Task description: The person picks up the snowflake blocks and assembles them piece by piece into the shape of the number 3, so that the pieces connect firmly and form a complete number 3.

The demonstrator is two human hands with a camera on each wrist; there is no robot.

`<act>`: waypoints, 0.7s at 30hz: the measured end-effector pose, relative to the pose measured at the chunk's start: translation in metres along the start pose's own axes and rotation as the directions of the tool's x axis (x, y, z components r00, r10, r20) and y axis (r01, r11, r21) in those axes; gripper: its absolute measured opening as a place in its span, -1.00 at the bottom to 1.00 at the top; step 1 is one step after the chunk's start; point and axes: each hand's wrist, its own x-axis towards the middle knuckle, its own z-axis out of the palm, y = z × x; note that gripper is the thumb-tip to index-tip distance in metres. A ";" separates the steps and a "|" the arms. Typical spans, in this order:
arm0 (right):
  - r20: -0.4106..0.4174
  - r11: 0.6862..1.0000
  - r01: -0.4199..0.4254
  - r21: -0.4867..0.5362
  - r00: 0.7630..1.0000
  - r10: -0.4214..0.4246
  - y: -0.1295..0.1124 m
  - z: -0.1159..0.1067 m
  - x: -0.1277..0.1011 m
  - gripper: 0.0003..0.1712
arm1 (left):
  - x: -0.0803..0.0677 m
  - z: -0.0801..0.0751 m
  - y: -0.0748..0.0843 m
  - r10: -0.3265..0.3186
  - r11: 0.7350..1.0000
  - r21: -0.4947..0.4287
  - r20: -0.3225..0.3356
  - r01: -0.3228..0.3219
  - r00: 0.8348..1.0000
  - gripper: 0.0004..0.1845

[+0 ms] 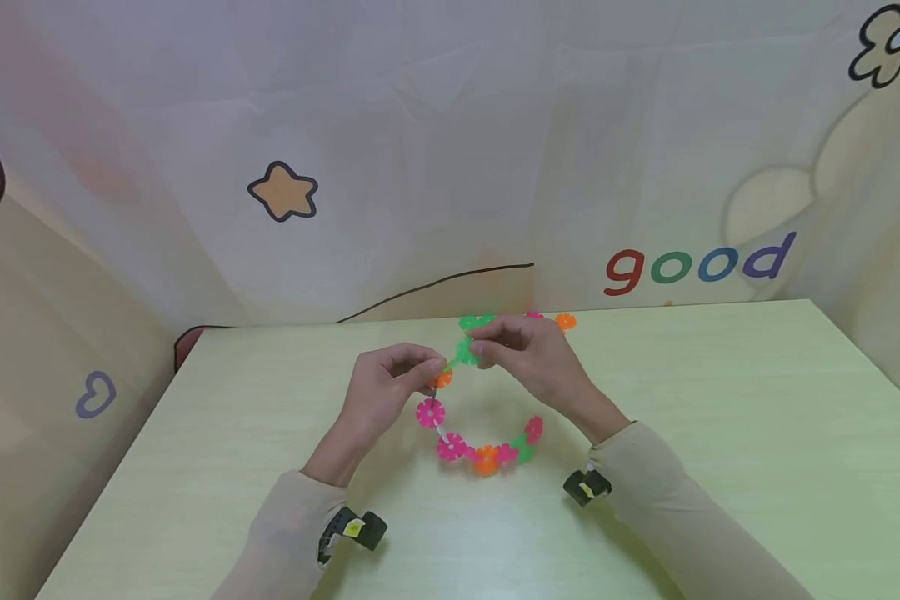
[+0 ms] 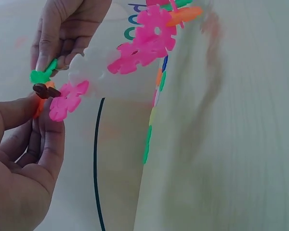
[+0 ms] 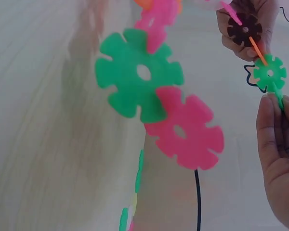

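A chain of slotted plastic snowflake discs hangs in a curve between and below both hands. My left hand pinches an orange disc of this chain between thumb and fingers. A dark brown disc and pink discs follow it. My right hand pinches a green disc, seen edge-on in the right wrist view. That disc touches another green disc which meets the orange one; whether their slots are fully pushed together I cannot tell. At the chain's loose end are a green disc and a pink disc.
Along the back of the pale table lie more discs, among them green and orange, partly hidden behind the right hand. A printed curtain stands behind the table. Each wrist carries a small black camera.
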 end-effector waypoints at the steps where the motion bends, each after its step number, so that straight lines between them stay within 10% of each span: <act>1: 0.001 1.000 0.001 0.001 1.000 -0.001 0.000 0.000 0.000 -0.82 | 0.000 0.000 -0.001 -0.002 1.000 -0.019 0.002 0.002 1.000 -0.83; 21: 0.022 0.999 -0.049 0.015 0.999 0.049 0.000 -0.006 0.003 -0.77 | 0.001 -0.002 -0.001 -0.016 0.995 -0.098 0.007 0.017 1.000 -0.82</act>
